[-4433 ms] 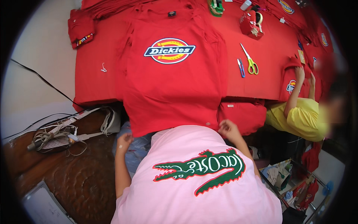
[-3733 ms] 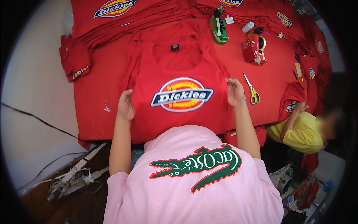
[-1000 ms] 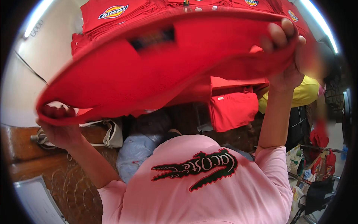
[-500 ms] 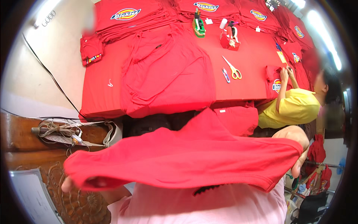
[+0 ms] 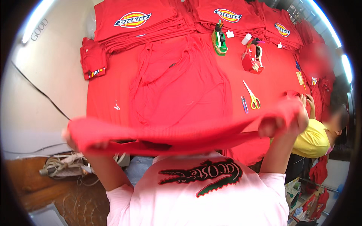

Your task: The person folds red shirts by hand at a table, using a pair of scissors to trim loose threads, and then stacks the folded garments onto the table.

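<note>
A red knit garment (image 5: pixel 188 132) hangs stretched wide in front of my chest, raised above the near edge of the table. One end of it is gripped by my left hand (image 5: pixel 67 136), whose fingers are mostly covered by the cloth. My right hand (image 5: pixel 303 119) grips the opposite end, fingers tucked in the fabric. The garment sags a little between them, with a dark opening along its lower side. Behind it, a red shirt (image 5: pixel 181 83) lies spread and wrinkled on the red-covered table (image 5: pixel 103 94).
Yellow-handled scissors (image 5: pixel 253 98) and thread snips (image 5: pixel 244 104) lie right of the spread shirt. Farther back stand a green tape dispenser (image 5: pixel 220 42), a red holder (image 5: pixel 252 59) and stacked red shirts (image 5: pixel 135 34). A person in yellow (image 5: pixel 313 139) works at right.
Both hands have lifted the red garment higher and farther from my body, blurring its ends. My forearms and the printed front of my pink shirt now show below it.
</note>
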Tool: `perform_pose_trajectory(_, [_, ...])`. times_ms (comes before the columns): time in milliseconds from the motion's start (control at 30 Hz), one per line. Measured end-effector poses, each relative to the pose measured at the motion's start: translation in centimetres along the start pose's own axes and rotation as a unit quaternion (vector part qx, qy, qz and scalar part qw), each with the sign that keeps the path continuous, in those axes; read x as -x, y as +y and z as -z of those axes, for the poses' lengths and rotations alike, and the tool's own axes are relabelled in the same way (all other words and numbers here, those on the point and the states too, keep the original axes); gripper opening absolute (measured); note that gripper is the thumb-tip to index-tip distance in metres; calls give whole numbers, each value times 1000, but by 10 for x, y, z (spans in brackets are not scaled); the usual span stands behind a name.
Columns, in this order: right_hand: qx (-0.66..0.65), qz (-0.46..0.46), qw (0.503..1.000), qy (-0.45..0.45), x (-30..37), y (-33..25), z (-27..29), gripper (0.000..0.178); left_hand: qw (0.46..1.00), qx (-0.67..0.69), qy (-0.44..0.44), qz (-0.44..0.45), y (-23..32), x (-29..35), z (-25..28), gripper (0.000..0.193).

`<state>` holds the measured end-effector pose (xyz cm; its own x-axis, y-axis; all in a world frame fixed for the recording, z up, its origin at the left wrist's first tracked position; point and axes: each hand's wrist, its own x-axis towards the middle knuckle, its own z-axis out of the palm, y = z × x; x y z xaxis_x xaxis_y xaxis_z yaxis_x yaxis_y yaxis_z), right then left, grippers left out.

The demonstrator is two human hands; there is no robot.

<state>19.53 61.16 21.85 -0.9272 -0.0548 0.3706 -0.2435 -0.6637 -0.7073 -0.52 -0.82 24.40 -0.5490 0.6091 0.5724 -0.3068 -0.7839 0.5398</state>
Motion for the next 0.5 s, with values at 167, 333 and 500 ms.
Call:
perform_pose_trajectory(167, [-39,-182,983,2,-215,48,-22,58,979,-56,179,82,-25,-132,101,59])
perform_pose_trajectory(333, [-1,-237,965,110,-290,93,70,62,955,-20,249,156,-63,-188,217,64])
perform_pose_trajectory(500, [-65,-257,959,96,-305,125,117,94,952,9,250,174,-82,-191,254,87])
